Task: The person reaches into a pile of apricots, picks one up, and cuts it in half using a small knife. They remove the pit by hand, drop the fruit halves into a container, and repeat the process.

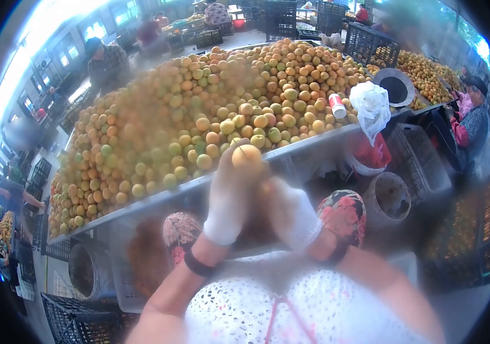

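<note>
My left hand (227, 200), in a white work glove with soiled fingers, grips a yellow-orange apricot (247, 156) at the near edge of a large heap. My right hand (292, 211), gloved the same way, is curled close beside it, lower and to the right. A blur over the lens hides most of its fingers, and what they close on cannot be made out. Just beyond both hands, the apricot heap (216, 123) in orange, yellow and green tones covers a wide table with a metal rim (170, 192).
A red-and-white can (337, 106) and a white plastic bag (370, 106) sit at the table's right side. Below are a red-lined bucket (369, 155), another bucket (389, 198) and a grey crate (422, 157). A person (474, 120) sits at right; another (106, 64) is across the heap.
</note>
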`<act>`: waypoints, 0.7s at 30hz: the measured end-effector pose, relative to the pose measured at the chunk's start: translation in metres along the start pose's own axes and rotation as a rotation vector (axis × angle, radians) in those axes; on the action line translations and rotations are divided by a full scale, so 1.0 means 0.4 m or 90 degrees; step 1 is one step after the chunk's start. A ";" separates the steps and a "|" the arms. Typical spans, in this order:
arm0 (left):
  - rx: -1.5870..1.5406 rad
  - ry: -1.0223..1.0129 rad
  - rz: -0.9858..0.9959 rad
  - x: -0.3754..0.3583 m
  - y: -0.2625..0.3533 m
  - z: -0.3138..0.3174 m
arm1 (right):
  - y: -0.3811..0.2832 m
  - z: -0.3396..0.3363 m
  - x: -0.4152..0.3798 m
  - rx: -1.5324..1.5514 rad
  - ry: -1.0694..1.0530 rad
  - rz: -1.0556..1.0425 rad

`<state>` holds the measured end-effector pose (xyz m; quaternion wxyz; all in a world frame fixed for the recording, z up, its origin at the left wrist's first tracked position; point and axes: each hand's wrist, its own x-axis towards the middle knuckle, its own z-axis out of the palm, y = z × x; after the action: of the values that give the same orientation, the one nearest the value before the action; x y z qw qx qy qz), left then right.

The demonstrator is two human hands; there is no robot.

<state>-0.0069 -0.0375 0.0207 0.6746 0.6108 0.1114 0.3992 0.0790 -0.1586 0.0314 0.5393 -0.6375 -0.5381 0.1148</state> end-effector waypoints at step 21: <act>-0.364 0.061 -0.200 -0.002 0.021 -0.026 | -0.009 -0.027 -0.004 -0.044 -0.001 -0.047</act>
<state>-0.0174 -0.0312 0.0256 0.8662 0.3524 0.1193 0.3337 0.0841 -0.1666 0.0376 0.5201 -0.6355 -0.5655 0.0766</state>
